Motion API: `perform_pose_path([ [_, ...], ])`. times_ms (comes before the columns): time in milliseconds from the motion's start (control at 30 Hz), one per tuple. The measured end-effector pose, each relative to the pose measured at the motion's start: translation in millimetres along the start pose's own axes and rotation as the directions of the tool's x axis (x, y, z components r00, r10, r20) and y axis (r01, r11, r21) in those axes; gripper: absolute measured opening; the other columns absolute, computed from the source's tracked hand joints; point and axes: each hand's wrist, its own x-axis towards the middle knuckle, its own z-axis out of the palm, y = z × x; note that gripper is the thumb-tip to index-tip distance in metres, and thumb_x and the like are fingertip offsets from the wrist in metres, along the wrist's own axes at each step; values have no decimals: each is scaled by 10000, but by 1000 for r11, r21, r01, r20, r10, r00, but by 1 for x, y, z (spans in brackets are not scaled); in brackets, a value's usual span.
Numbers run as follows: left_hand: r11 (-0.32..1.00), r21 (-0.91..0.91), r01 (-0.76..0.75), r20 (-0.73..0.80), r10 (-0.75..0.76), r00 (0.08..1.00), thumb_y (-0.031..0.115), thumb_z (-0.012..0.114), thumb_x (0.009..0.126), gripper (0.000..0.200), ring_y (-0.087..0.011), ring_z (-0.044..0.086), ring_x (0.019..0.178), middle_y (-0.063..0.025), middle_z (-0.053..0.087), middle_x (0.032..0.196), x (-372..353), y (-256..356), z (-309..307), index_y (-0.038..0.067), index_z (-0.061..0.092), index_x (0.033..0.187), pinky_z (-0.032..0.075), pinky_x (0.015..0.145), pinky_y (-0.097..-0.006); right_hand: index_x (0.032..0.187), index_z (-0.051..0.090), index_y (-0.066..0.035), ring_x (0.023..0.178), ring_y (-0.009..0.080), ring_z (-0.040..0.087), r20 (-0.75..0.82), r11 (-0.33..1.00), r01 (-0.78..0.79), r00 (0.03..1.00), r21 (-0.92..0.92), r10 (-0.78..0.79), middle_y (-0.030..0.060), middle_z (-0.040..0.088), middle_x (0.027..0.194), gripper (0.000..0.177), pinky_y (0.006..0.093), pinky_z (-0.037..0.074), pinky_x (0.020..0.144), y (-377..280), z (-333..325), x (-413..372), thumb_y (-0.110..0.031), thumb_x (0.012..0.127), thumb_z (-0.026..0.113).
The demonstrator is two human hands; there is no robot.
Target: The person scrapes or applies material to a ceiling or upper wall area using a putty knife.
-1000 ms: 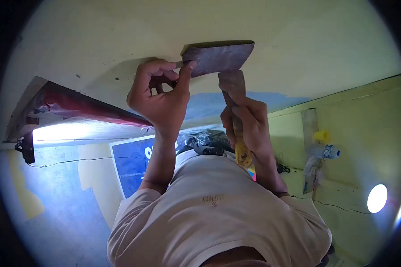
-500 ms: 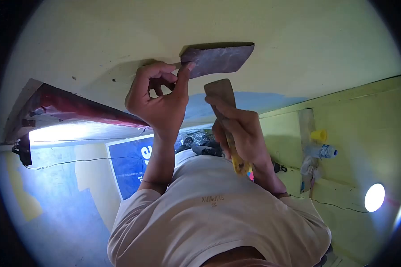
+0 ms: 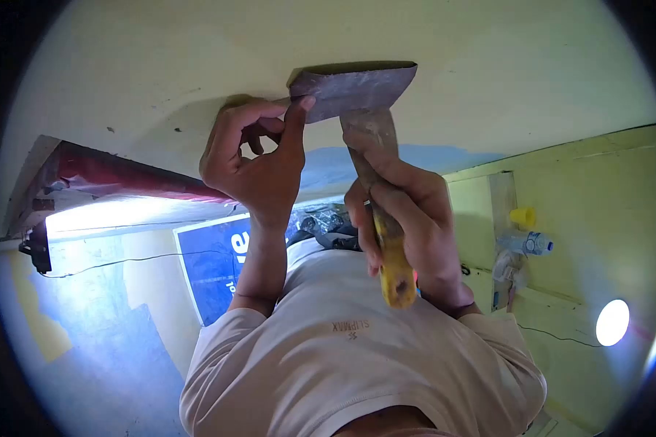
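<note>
Pinching at the left edge, the left hand (image 3: 251, 171) has the dark sheet (image 3: 357, 87) by its lower left corner, thumb flat on the near face, fingers curled in with a small gap behind the pinch! The sheet is up in front of the pale wall (image 3: 488, 73), its upper edge bowed; contact with the wall, I can't call that from here. And over on the right side, the right hand (image 3: 412, 211) is wrapped firmly round the scraper (image 3: 397, 280), fingers folded right about it, worn yellow handle end poking out below, the blade angled up. That blade comes right up to the sheet's lower edge, overlapping it in view; touching or just short, can't tell!

Now the lettering: across the chest of the light shirt (image 3: 364, 364) it reads SLIPMAX, upside down from this seat, small mark beside it. Behind the left forearm (image 3: 262, 269), a blue sign (image 3: 204, 269) flashes big white characters, partly blocked, so no whole word there. Out right, a clear bottle (image 3: 528, 242) lies on its side wearing a blue-and-white label, print too tiny to read, just beside a yellow cup (image 3: 522, 216). And glaring away near the right, a round lamp (image 3: 612, 323) with its thin cable (image 3: 561, 337)!
</note>
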Motion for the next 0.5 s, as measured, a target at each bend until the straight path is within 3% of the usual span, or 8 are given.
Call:
perform_pose_path([
  [67,999,14,42,2,-42,999,-34,902,689,263,-41,562,568,4,649,691,-1,1,-1,78,697,809,353,483,-192,1513,398,55,475,152,605,41,999,52,998,5,-52,131,617,802,486,267,488,404,-11,6,-2,-32,1035,377],
  [200,1000,-5,-28,15,28,1000,-39,897,693,258,-42,567,577,7,648,696,-1,-2,0,78,705,822,357,480,-196,1498,423,56,451,149,587,36,996,54,998,67,-56,121,616,801,490,278,462,370,8,-10,23,-32,1016,393],
  [267,999,-13,-33,1,33,999,-43,892,694,259,-39,570,586,13,643,688,0,1,1,81,716,839,353,479,-199,1491,432,58,443,142,576,5,999,-2,1000,41,2,117,614,793,487,273,456,369,23,-14,26,-30,1014,390],
  [400,994,69,-90,6,90,996,-72,868,683,366,-35,511,568,43,577,640,0,4,4,95,773,995,318,481,-211,1487,439,60,436,130,560,-2,998,-67,998,8,67,113,610,782,486,264,449,370,20,-13,15,-29,1012,385],
  [500,983,103,-151,44,147,988,-96,841,678,502,-40,452,551,56,519,614,-2,5,6,110,782,1132,288,480,-227,1491,436,61,436,126,556,31,999,21,999,50,-22,108,608,773,489,260,445,373,0,-2,4,-28,1014,375],
])
